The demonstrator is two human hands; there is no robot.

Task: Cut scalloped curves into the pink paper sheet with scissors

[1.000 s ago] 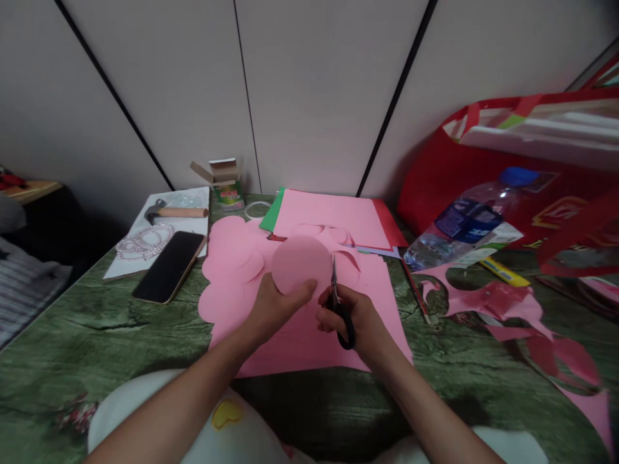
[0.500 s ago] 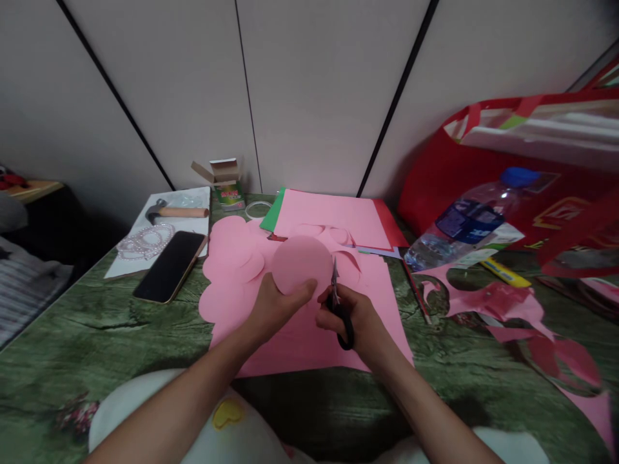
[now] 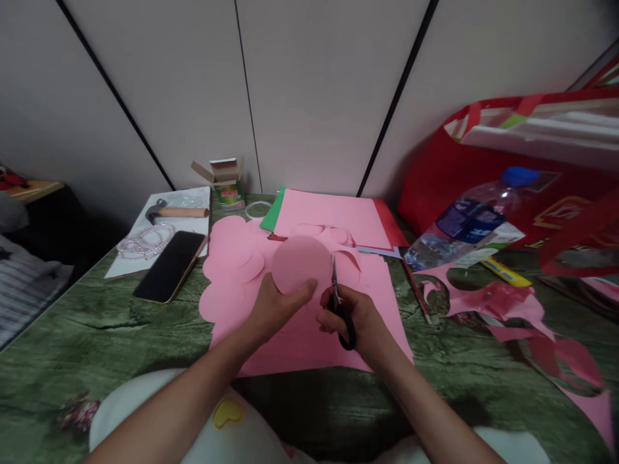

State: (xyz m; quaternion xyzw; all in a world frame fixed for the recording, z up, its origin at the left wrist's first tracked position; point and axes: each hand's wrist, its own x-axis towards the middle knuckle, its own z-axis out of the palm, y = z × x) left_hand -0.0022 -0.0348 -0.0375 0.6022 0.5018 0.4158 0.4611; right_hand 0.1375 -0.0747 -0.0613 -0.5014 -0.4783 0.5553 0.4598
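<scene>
Pink paper sheets point(image 3: 384, 303) lie flat toward the near edge of the green wood-grain surface point(image 3: 449, 367), under the person's hands. The right hand point(image 3: 360, 316) has its fingers curled snugly round the black handles of the scissors point(image 3: 334, 283), whose blades point toward the far edge. The left hand point(image 3: 275, 308) pinches a pink paper disc point(image 3: 300, 258), its thumb pressed on top; the fingers beneath are hidden. The disc is above the sheets, its right rim just beside the blades; whether they touch it, or how far they are parted, I cannot tell.

For a smooth curve, it would be best to hold the scissors steady and turn the disc into them, cutting deep in the blades rather than snipping at the tips. The left thumb should sit well inside the rim.

Beyond, overlapping pink circles point(image 3: 229, 248) cover the sheets' left side; a smartphone point(image 3: 169, 267) lies near the surface's left edge. To the right are cut scraps point(image 3: 512, 299). Toward the far edge stand a small box point(image 3: 229, 195) and a red bag point(image 3: 435, 180).
</scene>
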